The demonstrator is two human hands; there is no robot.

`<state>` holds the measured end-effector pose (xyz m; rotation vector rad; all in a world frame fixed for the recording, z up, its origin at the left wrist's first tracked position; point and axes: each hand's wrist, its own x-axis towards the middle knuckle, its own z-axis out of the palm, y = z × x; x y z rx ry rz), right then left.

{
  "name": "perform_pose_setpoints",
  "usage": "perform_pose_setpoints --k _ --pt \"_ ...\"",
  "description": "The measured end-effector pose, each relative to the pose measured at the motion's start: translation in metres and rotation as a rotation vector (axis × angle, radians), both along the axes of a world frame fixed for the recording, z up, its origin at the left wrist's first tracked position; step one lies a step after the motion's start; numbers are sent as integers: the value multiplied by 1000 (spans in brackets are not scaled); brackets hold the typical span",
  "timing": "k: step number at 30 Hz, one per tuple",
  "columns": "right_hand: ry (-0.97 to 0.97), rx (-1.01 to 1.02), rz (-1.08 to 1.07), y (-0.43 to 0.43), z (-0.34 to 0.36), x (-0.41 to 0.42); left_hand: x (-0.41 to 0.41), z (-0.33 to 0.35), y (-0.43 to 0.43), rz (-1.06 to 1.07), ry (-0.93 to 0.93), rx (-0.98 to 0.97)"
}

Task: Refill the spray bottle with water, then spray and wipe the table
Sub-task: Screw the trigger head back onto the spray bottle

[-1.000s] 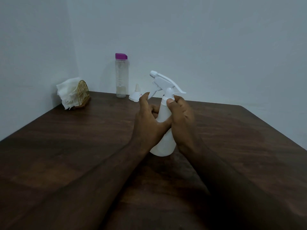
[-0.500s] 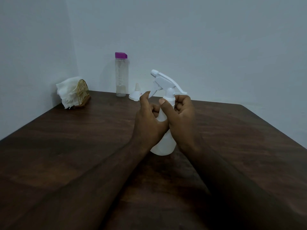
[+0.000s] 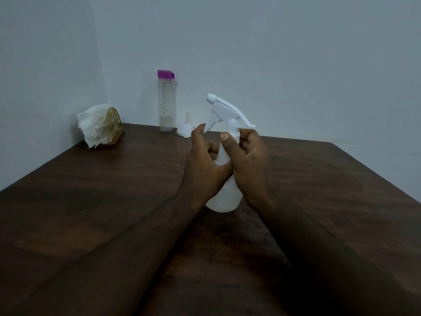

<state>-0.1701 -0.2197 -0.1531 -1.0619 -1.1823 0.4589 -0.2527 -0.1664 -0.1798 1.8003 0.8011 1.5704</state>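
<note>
On the dark tabletop [image 3: 91, 201], both hands grip a standing spray bottle [image 3: 224, 197].
Left hand [image 3: 205, 169] wraps the body, fingers clamped; right hand [image 3: 248, 160] pinches the collar below the trigger head. Behind: water bottle [image 3: 165, 103], napkins [image 3: 93, 124], small funnel [image 3: 185, 128].

The spray bottle [image 3: 224, 195] stands upright on the bench [image 3: 114, 190], near its middle. The left hand [image 3: 205, 165] is on the bottle's left side, the right hand [image 3: 248, 160] on its right, up by the neck. Behind the bottle and to its left stands the water bottle [image 3: 166, 103], with the funnel [image 3: 186, 130] just right of it. Farther left of the bottle, in the back corner, sits the napkin holder [image 3: 112, 126].
</note>
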Motion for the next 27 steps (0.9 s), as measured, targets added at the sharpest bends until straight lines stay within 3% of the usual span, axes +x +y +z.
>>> perform_pose_setpoints --k 10,15,21,27 --pt "-37 -150 324 -2 16 25 -4 2 3 -153 -1 -96" --pt "-60 -151 262 -3 19 26 -5 3 3 -114 28 -80" --pt "-150 -112 3 -1 14 14 -3 5 2 -71 51 -27" --pt "-165 -122 82 0 16 21 -1 0 3 -168 39 -44"
